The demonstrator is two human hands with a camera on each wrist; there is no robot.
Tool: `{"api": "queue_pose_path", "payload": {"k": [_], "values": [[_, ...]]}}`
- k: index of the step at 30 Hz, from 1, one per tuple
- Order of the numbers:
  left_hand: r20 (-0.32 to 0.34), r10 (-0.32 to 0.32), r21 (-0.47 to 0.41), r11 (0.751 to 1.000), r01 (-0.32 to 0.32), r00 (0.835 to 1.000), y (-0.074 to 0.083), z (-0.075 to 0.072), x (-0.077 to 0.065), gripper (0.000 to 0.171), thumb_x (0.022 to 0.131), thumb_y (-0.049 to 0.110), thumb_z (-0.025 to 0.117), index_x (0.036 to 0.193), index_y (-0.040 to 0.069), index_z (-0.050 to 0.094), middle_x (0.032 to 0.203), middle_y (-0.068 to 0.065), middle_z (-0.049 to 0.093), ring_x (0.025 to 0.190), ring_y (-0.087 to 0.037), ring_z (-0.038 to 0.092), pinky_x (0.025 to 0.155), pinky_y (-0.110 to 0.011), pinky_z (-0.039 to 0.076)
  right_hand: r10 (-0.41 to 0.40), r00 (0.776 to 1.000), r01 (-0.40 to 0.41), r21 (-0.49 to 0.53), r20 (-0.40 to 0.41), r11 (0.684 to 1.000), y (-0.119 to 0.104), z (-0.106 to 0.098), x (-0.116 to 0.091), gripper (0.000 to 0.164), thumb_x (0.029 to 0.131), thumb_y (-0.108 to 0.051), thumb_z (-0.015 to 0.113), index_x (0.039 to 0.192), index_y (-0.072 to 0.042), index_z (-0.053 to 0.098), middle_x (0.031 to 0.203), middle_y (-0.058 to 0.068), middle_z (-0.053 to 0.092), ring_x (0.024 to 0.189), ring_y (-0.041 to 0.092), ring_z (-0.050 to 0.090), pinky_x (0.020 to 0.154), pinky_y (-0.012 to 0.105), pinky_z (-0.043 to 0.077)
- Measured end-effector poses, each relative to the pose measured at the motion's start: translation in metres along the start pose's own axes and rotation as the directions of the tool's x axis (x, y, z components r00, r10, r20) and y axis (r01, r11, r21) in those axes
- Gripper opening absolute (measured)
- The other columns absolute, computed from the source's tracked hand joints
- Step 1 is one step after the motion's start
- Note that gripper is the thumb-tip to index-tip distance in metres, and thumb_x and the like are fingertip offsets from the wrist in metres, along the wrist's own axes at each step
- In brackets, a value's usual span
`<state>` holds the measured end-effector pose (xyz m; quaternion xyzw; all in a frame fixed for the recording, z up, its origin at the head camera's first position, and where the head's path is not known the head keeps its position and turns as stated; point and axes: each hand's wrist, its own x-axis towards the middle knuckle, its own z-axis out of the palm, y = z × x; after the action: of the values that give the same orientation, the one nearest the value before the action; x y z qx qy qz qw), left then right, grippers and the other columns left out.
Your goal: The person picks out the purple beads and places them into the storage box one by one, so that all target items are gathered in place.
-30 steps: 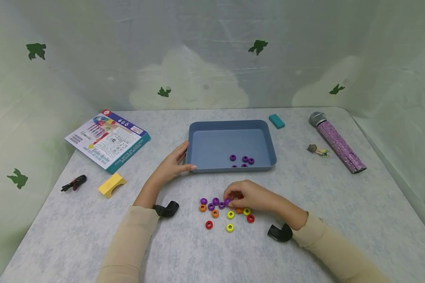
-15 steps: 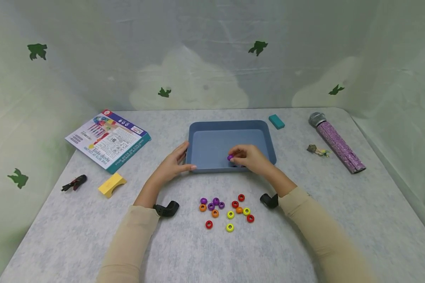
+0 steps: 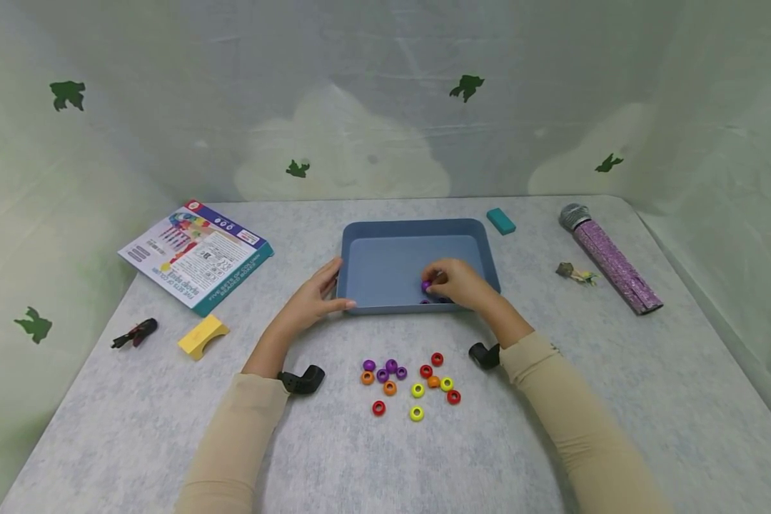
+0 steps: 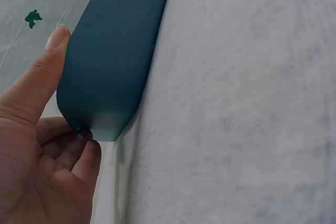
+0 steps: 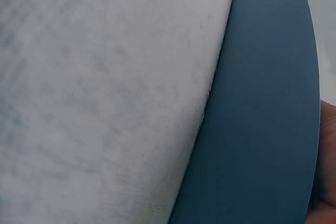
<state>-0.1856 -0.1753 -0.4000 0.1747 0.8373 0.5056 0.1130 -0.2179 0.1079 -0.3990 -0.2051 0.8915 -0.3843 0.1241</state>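
Observation:
A shallow blue tray [image 3: 385, 260] lies on the table. My left hand [image 3: 310, 296] holds its near left corner, thumb at the front rim and fingers bent against the side wall, as the left wrist view shows on the tray's wall [image 4: 110, 51]. Over the tray's near right part, my right hand [image 3: 459, 284] pinches a purple bead [image 3: 426, 286] between thumb and fingers. Other purple beads [image 3: 425, 301] lie by the front wall, partly hidden by that hand. In the right wrist view, the tray wall [image 5: 262, 103] covers most of the right hand [image 5: 328, 156].
In front of the tray lie loose purple beads [image 3: 391, 365], orange beads [image 3: 390, 387], yellow beads [image 3: 417, 413] and red beads [image 3: 453, 397]. A toy box [image 3: 195, 253] and yellow block [image 3: 203, 335] are left; a teal block [image 3: 501, 221], small figure [image 3: 576, 273] and glittery microphone [image 3: 610, 257] are right.
My right hand has carried a purple bead from the loose group forward into the tray, then shifted slightly right. The left hand has stayed at the tray's corner.

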Motion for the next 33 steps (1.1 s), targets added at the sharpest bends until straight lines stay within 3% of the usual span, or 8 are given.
{"api": "queue_pose_path", "payload": {"k": [4,9,14,17,19,24,29,33], "values": [[-0.004,-0.013,0.009,1.000,0.013,1.000,0.010,0.001,-0.003,0.086,0.070,0.019,0.066,0.133,0.003,0.009,0.137,-0.011,0.004,0.123,-0.020,0.010,0.099,-0.033,0.017,-0.016,1.000,0.017,-0.072,0.019,0.997,0.001,0.000,0.000,0.015,0.076,-0.008,0.059,0.091,-0.008,0.059,0.088,0.002,0.051,0.082,0.014,0.052,0.066,0.025,0.047],[-0.004,-0.018,0.007,1.000,0.018,1.000,0.012,0.002,-0.005,0.086,0.070,0.020,0.066,0.133,0.003,0.009,0.137,-0.010,0.004,0.123,-0.019,0.010,0.100,-0.032,0.017,-0.038,0.999,0.038,-0.042,0.004,0.998,-0.001,0.002,-0.005,0.022,0.075,-0.013,0.060,0.096,-0.006,0.057,0.091,0.003,0.046,0.083,0.012,0.051,0.067,0.023,0.046],[-0.006,-0.016,-0.001,1.000,0.016,1.000,0.011,0.002,-0.004,0.086,0.070,0.020,0.066,0.133,0.004,0.009,0.137,-0.009,0.004,0.123,-0.018,0.010,0.099,-0.032,0.017,-0.197,0.980,0.197,-0.004,-0.002,0.980,-0.015,0.005,-0.019,0.032,0.074,-0.023,0.061,0.102,-0.007,0.055,0.096,0.006,0.049,0.084,0.013,0.051,0.071,0.024,0.046],[-0.007,-0.007,0.005,1.000,0.008,1.000,0.011,0.001,-0.004,0.086,0.070,0.020,0.065,0.133,0.003,0.009,0.137,-0.010,0.004,0.123,-0.020,0.010,0.099,-0.033,0.018,-0.300,0.953,0.299,0.037,0.039,0.954,-0.028,0.010,-0.030,0.035,0.074,-0.025,0.061,0.103,-0.006,0.054,0.098,0.009,0.050,0.086,0.014,0.051,0.074,0.025,0.045],[-0.011,-0.004,0.007,1.000,0.004,1.000,0.010,0.001,-0.003,0.086,0.070,0.020,0.066,0.133,0.002,0.009,0.137,-0.011,0.004,0.123,-0.020,0.011,0.099,-0.034,0.018,-0.331,0.941,0.323,0.093,0.076,0.942,-0.036,0.016,-0.036,0.036,0.074,-0.025,0.061,0.103,-0.006,0.054,0.098,0.010,0.051,0.087,0.017,0.050,0.075,0.027,0.045],[-0.015,0.005,0.006,1.000,-0.005,1.000,0.010,0.002,-0.003,0.086,0.070,0.020,0.066,0.132,0.001,0.010,0.137,-0.011,0.005,0.123,-0.018,0.010,0.099,-0.033,0.018,-0.350,0.919,0.320,0.176,0.184,0.931,-0.044,0.035,-0.049,0.036,0.074,-0.023,0.061,0.104,-0.005,0.053,0.099,0.010,0.051,0.088,0.020,0.050,0.077,0.031,0.045],[-0.017,0.005,0.005,1.000,-0.005,1.000,0.009,0.002,-0.002,0.086,0.070,0.020,0.066,0.132,0.001,0.010,0.137,-0.011,0.006,0.123,-0.018,0.010,0.099,-0.032,0.018,-0.299,0.911,0.270,0.138,0.285,0.953,-0.040,0.055,-0.056,0.031,0.075,-0.024,0.060,0.102,-0.011,0.054,0.097,-0.002,0.053,0.087,0.012,0.050,0.076,0.023,0.044],[-0.014,-0.003,-0.003,1.000,0.003,1.000,0.009,0.002,-0.003,0.086,0.070,0.020,0.066,0.133,0.003,0.010,0.137,-0.010,0.005,0.123,-0.018,0.010,0.099,-0.032,0.018,-0.294,0.905,0.277,0.100,0.308,0.956,-0.037,0.066,-0.060,0.025,0.075,-0.024,0.061,0.098,-0.016,0.056,0.094,-0.009,0.052,0.084,0.007,0.049,0.073,0.018,0.043]]}}
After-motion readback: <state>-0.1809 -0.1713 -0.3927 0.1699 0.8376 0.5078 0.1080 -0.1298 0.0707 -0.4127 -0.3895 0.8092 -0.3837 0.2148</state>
